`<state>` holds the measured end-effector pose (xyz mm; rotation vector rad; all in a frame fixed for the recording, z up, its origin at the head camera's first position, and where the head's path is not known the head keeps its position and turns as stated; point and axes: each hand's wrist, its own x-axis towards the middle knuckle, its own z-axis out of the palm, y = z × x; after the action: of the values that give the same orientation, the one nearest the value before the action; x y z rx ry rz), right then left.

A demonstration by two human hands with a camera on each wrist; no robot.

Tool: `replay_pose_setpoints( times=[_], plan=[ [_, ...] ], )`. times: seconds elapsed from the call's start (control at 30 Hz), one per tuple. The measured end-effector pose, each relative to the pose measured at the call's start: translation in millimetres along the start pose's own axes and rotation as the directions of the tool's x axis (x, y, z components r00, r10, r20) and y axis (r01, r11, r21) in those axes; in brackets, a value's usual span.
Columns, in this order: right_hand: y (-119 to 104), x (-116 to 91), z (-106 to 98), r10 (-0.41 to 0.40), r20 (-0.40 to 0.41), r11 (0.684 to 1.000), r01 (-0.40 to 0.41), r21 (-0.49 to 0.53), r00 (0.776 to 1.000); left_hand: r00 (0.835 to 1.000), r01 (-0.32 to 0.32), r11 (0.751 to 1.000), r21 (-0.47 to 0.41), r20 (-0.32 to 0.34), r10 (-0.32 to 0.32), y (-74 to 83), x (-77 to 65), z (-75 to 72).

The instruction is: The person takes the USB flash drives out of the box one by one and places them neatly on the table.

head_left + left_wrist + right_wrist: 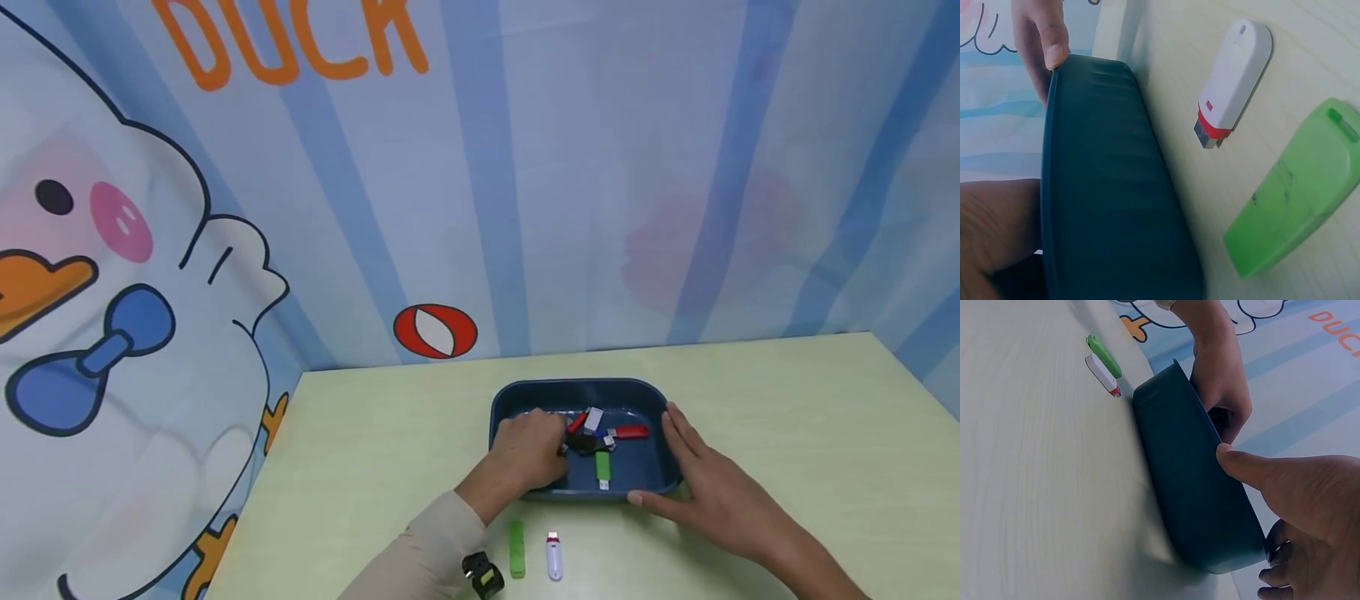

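A dark blue tray holds several USB flash drives, among them a red one, a green one and a white one. My left hand reaches over the front rim into the tray's left part, its fingers bent downward beside the drives. What lies between those fingertips is hidden. At the tray's right front corner, my right hand holds on, thumb against the front rim and fingers along the right side. On the table before the tray lie a green flash drive and a white-and-red flash drive.
The pale wooden table extends on both sides of the tray. Behind it hangs a blue striped cloth with a printed duck. A black strap device sits at the left wrist, by the light sleeve.
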<state>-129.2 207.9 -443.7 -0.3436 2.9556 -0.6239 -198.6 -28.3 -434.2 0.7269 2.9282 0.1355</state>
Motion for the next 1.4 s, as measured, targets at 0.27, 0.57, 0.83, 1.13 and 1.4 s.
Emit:
replay_pose_setpoints(
  times=[0.27,0.57,0.83,1.13,1.4],
  plan=[
    [3,-2,-1,0.001,-0.005,1.0,-0.001,0.006,1.0,0.999,0.007,1.0,-0.024,-0.031,-0.008,3.7,-0.7,-4.6],
    [3,-2,0,0.001,-0.004,1.0,-0.001,0.011,1.0,0.999,0.028,0.998,-0.05,-0.045,-0.03,4.3,-2.1,-5.8],
    [3,-1,-2,0.006,-0.002,1.0,-0.006,0.009,1.0,0.997,0.033,0.998,-0.061,-0.066,-0.037,6.2,-3.6,-7.2],
    [4,1,0,0.004,-0.007,1.0,-0.004,0.011,1.0,0.995,0.002,0.997,-0.079,-0.098,-0.01,4.8,-7.0,-9.8],
    [2,-2,5,0.007,-0.004,1.0,-0.007,0.012,1.0,0.996,-0.002,0.994,-0.113,-0.091,-0.009,4.5,-13.4,-9.8]
  ],
)
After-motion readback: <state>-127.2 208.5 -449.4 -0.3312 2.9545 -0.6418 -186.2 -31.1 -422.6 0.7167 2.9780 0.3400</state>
